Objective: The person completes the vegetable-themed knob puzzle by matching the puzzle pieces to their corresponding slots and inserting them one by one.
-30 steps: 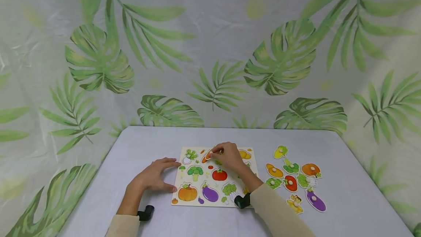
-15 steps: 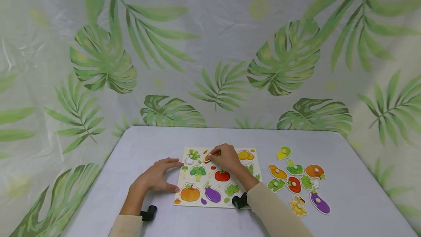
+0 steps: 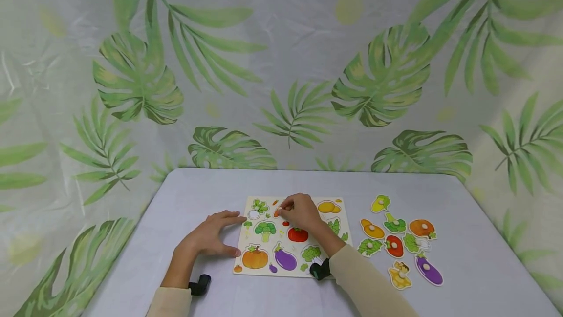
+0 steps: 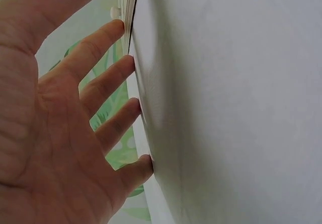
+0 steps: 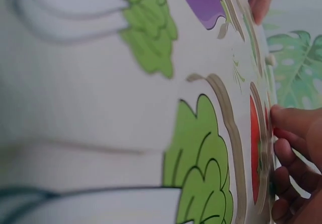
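A wooden vegetable puzzle board [image 3: 259,272] lies flat on the table. My right hand [image 3: 302,212] reaches over it, thumb and forefinger pinching the knob of an orange carrot piece [image 3: 277,213] at the carrot's place near the back. My fingers partly cover that piece. At the board's left edge, my left hand [image 3: 211,236] is spread, with thumb and fingertips against or very near the border. In the left wrist view, the fingers [image 4: 115,128] are apart and hold nothing. The right wrist view shows my right hand [image 5: 307,143] low over the board, the carrot itself hidden.
Right of the board lie several loose knobbed pieces, among them an eggplant [image 3: 429,269], a red pepper or tomato [image 3: 394,246], a broccoli [image 3: 395,224] and a pumpkin [image 3: 421,228]. A leaf-patterned curtain [image 3: 290,63] hangs behind the white table [image 3: 211,185].
The carrot piece, tilted above the board a second ago, has come down to lie level in its place, still under my right fingers. My left hand stays put; the view has shifted slightly.
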`<state>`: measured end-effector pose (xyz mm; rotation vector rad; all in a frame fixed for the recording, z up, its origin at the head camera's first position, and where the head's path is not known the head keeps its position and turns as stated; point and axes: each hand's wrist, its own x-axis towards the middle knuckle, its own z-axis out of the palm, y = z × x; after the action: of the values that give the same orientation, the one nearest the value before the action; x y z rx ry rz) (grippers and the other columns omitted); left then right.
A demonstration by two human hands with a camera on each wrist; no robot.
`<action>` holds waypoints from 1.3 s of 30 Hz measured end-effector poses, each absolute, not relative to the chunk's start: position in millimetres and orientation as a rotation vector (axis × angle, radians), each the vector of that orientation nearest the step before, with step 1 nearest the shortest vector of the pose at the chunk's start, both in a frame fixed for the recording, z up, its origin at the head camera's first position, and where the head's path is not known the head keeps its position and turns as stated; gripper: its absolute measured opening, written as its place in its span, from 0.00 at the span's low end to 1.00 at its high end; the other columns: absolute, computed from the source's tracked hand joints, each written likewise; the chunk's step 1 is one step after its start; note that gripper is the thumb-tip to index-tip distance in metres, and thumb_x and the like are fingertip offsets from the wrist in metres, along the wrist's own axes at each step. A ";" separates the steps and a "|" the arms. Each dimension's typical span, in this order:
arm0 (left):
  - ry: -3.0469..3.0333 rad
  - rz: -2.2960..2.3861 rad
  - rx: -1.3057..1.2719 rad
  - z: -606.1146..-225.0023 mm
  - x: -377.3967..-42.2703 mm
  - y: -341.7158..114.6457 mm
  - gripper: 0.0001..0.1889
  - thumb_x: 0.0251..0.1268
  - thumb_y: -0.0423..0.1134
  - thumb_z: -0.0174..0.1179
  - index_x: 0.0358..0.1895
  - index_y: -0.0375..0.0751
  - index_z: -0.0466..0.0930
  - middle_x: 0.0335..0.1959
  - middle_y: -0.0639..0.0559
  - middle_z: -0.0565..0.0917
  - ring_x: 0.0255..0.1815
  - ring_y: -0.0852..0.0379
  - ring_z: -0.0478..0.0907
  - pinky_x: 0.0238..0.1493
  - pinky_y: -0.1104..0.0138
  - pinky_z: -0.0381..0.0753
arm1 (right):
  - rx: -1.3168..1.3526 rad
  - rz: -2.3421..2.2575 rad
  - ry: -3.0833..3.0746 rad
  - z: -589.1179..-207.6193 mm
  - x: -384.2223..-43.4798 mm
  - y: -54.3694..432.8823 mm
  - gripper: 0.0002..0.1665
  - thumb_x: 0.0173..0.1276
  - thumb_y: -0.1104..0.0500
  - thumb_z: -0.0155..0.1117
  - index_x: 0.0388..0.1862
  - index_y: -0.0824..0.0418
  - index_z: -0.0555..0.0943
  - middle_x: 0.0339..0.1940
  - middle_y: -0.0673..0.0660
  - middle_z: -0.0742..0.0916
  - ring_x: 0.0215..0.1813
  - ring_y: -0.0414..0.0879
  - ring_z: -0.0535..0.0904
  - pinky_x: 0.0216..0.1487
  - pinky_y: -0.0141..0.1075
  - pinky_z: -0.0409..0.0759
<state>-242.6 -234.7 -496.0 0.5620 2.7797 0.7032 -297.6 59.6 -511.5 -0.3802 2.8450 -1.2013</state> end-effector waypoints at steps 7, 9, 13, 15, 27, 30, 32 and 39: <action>2.780 0.715 0.593 -497.1 -243.8 -235.5 0.46 0.43 0.60 0.78 0.72 0.57 0.76 0.78 0.46 0.70 0.81 0.35 0.59 0.78 0.31 0.53 | -0.342 -1.180 2.870 -513.3 -297.3 58.1 0.07 0.67 0.51 0.75 0.35 0.52 0.88 0.31 0.47 0.86 0.34 0.40 0.78 0.37 0.34 0.79; 2.779 0.718 0.591 -497.0 -244.0 -235.4 0.46 0.43 0.60 0.79 0.72 0.57 0.76 0.78 0.46 0.70 0.81 0.35 0.59 0.78 0.31 0.53 | -0.334 -1.177 2.874 -513.6 -297.3 57.8 0.07 0.67 0.51 0.75 0.35 0.52 0.88 0.30 0.46 0.86 0.34 0.40 0.78 0.37 0.34 0.79; 2.778 0.722 0.586 -496.6 -243.7 -234.5 0.46 0.43 0.60 0.79 0.72 0.57 0.76 0.78 0.46 0.70 0.81 0.35 0.59 0.79 0.31 0.52 | -0.326 -1.184 2.878 -513.0 -297.3 57.8 0.07 0.66 0.51 0.75 0.35 0.52 0.88 0.29 0.46 0.86 0.33 0.40 0.78 0.37 0.34 0.79; 2.777 0.726 0.591 -496.3 -243.3 -234.3 0.46 0.43 0.59 0.79 0.72 0.56 0.76 0.78 0.45 0.70 0.81 0.34 0.59 0.78 0.30 0.51 | -0.324 -1.182 2.877 -513.0 -297.4 58.1 0.08 0.66 0.50 0.75 0.35 0.52 0.88 0.29 0.46 0.85 0.33 0.40 0.78 0.36 0.34 0.79; 2.778 0.739 0.614 -493.1 -241.0 -235.3 0.47 0.43 0.59 0.80 0.72 0.54 0.76 0.78 0.44 0.70 0.80 0.32 0.59 0.77 0.28 0.50 | -0.301 -1.293 2.834 -512.7 -294.4 71.1 0.12 0.65 0.46 0.76 0.38 0.52 0.88 0.30 0.46 0.85 0.34 0.42 0.78 0.33 0.32 0.79; 2.776 0.742 0.615 -491.6 -240.0 -234.9 0.47 0.43 0.58 0.80 0.72 0.53 0.76 0.77 0.43 0.70 0.80 0.31 0.59 0.77 0.27 0.49 | -0.300 -1.306 2.860 -509.3 -294.0 79.8 0.10 0.65 0.48 0.77 0.38 0.51 0.88 0.30 0.46 0.85 0.34 0.42 0.77 0.36 0.33 0.78; 2.776 0.739 0.613 -491.3 -239.4 -234.8 0.46 0.43 0.58 0.80 0.72 0.53 0.76 0.77 0.43 0.70 0.80 0.31 0.59 0.77 0.27 0.49 | -0.306 -1.306 2.886 -507.2 -294.9 86.5 0.08 0.65 0.49 0.76 0.37 0.50 0.89 0.29 0.45 0.85 0.34 0.42 0.76 0.35 0.33 0.76; 2.777 0.714 0.589 -491.9 -239.2 -233.6 0.45 0.44 0.58 0.79 0.72 0.56 0.76 0.78 0.45 0.70 0.81 0.33 0.59 0.78 0.29 0.50 | -0.343 -1.337 2.952 -501.7 -296.0 111.4 0.05 0.65 0.52 0.77 0.33 0.51 0.90 0.27 0.46 0.85 0.32 0.43 0.74 0.32 0.32 0.73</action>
<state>-239.2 -233.6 -491.9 0.5887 2.7773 0.7137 -296.0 111.4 -501.7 -0.3434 2.9516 -1.3372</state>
